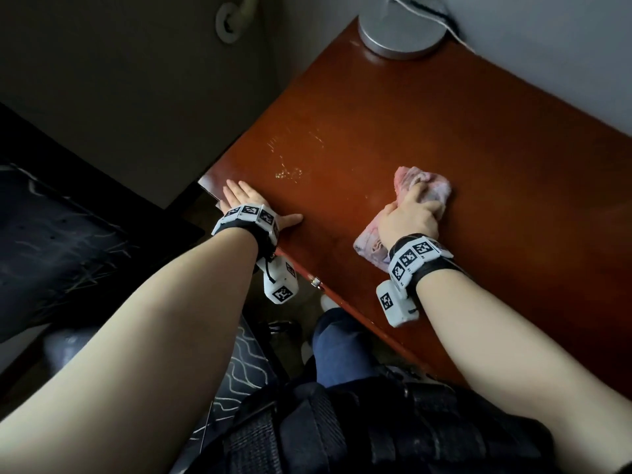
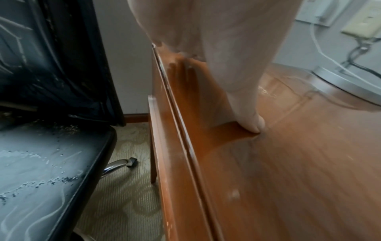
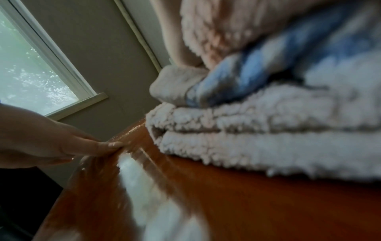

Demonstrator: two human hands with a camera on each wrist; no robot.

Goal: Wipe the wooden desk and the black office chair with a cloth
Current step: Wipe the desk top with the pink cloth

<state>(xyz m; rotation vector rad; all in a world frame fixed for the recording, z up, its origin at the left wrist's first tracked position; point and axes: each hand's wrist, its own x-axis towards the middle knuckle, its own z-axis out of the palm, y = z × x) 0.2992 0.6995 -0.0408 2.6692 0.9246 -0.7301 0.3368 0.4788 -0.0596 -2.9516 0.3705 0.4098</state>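
Observation:
The reddish wooden desk (image 1: 427, 131) fills the right of the head view. My right hand (image 1: 410, 213) grips a bunched pinkish terry cloth (image 1: 431, 186) and holds it down on the desktop near the front edge. Up close the cloth (image 3: 268, 130) shows pale folds with a blue patch. My left hand (image 1: 246, 206) lies flat and open on the desk's front left corner, thumb stretched to the right; its thumb (image 2: 247, 106) rests on the desk (image 2: 309, 163). The black office chair (image 2: 41, 163) stands left of the desk, its seat scuffed and flaking.
A round silver lamp base (image 1: 403, 32) with cords sits at the desk's far left corner, against the wall. A streak of wet smears (image 1: 290, 165) marks the desktop between my hands. A window (image 3: 31, 65) is beyond the desk's left end.

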